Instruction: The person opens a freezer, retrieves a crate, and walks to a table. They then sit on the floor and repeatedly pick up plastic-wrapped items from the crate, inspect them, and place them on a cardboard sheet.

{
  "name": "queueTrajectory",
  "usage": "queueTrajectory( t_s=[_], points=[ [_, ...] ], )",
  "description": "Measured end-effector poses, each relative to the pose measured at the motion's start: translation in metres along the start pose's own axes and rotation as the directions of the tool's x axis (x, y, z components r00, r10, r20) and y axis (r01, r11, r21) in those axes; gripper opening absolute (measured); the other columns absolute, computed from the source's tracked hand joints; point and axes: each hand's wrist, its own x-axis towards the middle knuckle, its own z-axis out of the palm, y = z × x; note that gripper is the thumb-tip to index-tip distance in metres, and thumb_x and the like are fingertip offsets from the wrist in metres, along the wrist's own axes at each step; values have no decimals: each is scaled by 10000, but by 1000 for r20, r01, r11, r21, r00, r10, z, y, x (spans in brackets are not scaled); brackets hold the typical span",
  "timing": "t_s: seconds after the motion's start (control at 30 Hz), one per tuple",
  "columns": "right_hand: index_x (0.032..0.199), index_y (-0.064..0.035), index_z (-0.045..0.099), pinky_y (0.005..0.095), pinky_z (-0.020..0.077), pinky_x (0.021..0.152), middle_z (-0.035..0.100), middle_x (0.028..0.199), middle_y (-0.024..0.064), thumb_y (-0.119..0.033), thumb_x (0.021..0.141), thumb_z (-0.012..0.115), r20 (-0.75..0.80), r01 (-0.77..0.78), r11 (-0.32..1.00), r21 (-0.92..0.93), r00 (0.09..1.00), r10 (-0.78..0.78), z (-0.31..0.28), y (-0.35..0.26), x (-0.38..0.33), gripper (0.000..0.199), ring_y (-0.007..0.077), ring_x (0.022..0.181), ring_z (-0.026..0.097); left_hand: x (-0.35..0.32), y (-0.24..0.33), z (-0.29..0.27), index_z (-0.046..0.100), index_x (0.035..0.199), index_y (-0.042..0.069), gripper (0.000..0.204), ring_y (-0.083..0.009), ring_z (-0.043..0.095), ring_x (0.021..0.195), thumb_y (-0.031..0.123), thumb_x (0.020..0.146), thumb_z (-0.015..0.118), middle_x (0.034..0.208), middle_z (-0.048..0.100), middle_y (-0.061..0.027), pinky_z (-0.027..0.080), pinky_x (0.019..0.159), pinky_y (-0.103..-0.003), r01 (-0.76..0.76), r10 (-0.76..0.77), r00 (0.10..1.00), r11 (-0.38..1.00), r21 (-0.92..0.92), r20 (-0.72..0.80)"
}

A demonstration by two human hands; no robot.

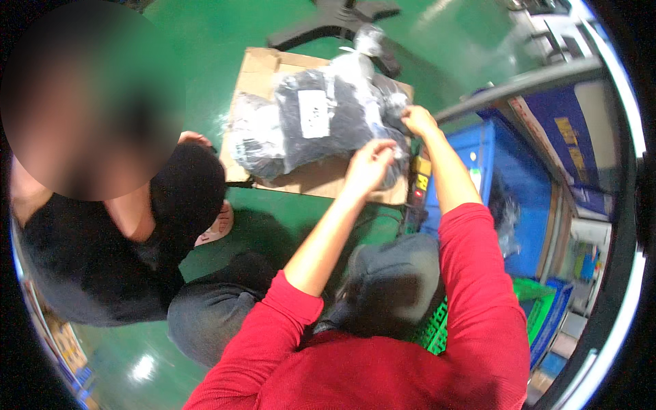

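Several clear plastic bags lie on a flattened piece of cardboard point(307, 182) on the floor ahead of me. The middle plastic bag point(342, 123) holds something dark and bears a white label point(314, 114). A paler plastic bag point(256, 140) rests to its left. At the right end of the pile, my right hand point(420, 121) has its fingers bent and closed on the edge of a plastic bag point(393, 102) with dark contents. My left hand point(370, 166) is a little nearer to me, fingers curled together by the pile's lower right corner; what they pinch, if anything, is too small to name.
A person in black point(102, 266) crouches at my left, one hand point(195, 139) near the cardboard. To my right stand a blue bin point(519, 178) and a green crate point(533, 294). A yellow-and-black box point(421, 171) sits beside the cardboard; a black stand base point(335, 24) lies beyond.
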Motion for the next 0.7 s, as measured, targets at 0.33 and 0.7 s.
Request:
queueTrajectory(
  t_s=[0.33,0.7],
  points=[
    [973,-84,593,258,453,649,590,813,-10,-214,765,600,365,-127,927,352,931,-11,-234,138,-178,246,95,746,548,31,41,32,528,1119,71,318,-150,545,942,245,855,508,1099,553,-86,410,790,-300,33,-17,995,988,-153,103],
    [1276,-140,314,402,426,861,486,1178,88,-363,583,743,835,280,880,-384,513,200,33,258,-263,846,277,1104,456,14,63,60,524,1109,34,273,-120,538,938,156,868,483,1075,555,-67,408,788,-232,-37,35,984,999,11,173]
  ],
)
